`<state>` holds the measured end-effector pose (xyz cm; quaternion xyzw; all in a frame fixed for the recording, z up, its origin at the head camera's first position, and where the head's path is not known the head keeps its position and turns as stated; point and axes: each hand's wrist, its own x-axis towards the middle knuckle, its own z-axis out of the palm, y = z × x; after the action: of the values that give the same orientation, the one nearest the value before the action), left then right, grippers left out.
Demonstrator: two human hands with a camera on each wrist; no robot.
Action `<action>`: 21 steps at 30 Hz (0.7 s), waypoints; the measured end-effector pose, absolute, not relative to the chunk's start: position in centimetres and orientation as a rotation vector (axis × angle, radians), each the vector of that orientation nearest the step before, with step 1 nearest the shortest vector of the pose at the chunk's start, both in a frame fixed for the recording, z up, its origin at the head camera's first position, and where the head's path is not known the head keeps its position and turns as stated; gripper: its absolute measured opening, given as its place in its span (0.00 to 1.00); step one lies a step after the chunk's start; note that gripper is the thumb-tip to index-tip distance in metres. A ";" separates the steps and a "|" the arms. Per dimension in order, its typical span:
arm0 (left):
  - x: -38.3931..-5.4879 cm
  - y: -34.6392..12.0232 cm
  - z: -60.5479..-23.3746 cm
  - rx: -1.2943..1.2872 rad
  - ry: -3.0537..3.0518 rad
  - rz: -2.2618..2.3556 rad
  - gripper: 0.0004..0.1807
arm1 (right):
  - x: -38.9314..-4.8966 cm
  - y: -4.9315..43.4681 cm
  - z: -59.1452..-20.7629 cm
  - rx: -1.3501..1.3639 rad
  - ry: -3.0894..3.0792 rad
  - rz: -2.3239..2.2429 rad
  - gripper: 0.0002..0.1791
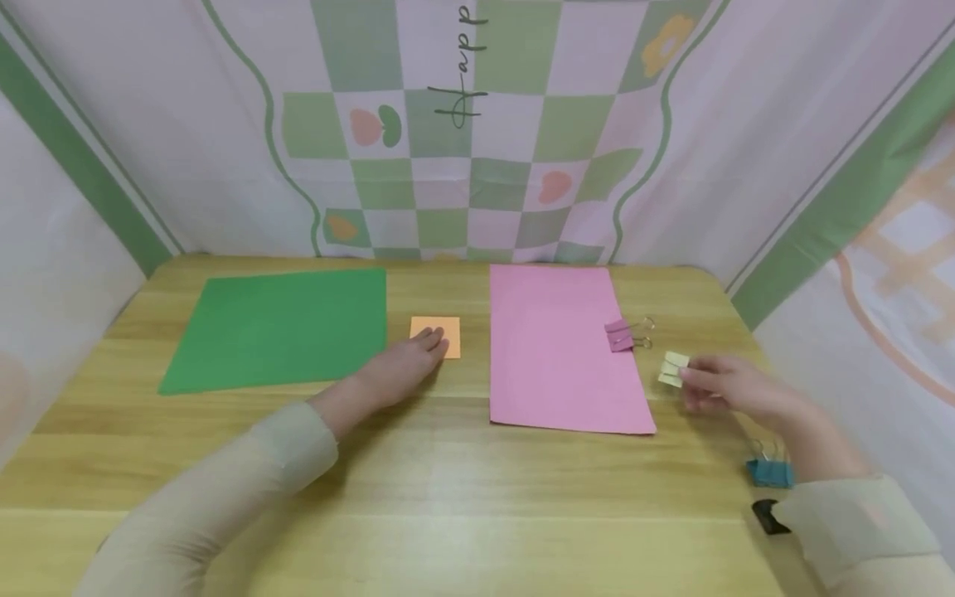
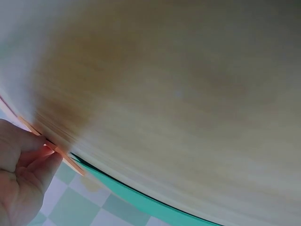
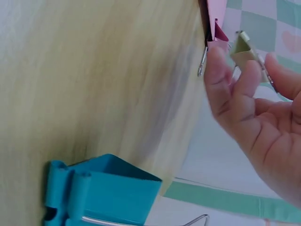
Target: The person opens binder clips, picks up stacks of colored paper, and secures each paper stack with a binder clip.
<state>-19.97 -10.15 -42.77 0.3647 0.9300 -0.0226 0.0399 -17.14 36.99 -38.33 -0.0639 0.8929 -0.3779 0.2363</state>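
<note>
My left hand (image 1: 399, 365) reaches over a square orange paper pad (image 1: 451, 326), fingertips resting on it. In the left wrist view, the thumb and fingertips meet at the thin edge-on pad (image 2: 73, 164). At the right, my right hand (image 1: 734, 388) pinches a pale yellow binder clip (image 1: 674, 369) between thumb and fingers, above the table. The right wrist view shows this clip (image 3: 245, 56) from its side, its jaws closed. Nearby, a pink binder clip (image 1: 618, 336) grips the right edge of a pink sheet (image 1: 563, 356), wire handles pointing outward.
A green sheet (image 1: 283, 327) lies at the left of the wooden table (image 1: 448, 481). Near the right edge stands a teal binder clip (image 1: 770, 473), with a black object (image 1: 768, 516) partly behind the right sleeve. A patterned curtain (image 1: 433, 182) hangs along the back.
</note>
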 end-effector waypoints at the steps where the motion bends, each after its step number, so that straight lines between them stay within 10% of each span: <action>1: -19.9 -10.1 -42.7 1.114 2.849 -0.075 0.25 | -17.2 37.2 -38.3 -0.185 2.441 -1.073 0.20; 21: -19.7 -9.9 -42.3 1.100 2.847 -0.099 0.25 | -17.2 38.6 -37.5 -0.148 2.049 -1.695 0.14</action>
<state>-19.70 -9.93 -42.33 0.3598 0.9314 -0.0324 0.0439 -17.17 38.63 -37.50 -0.0539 0.7474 -0.6183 0.2371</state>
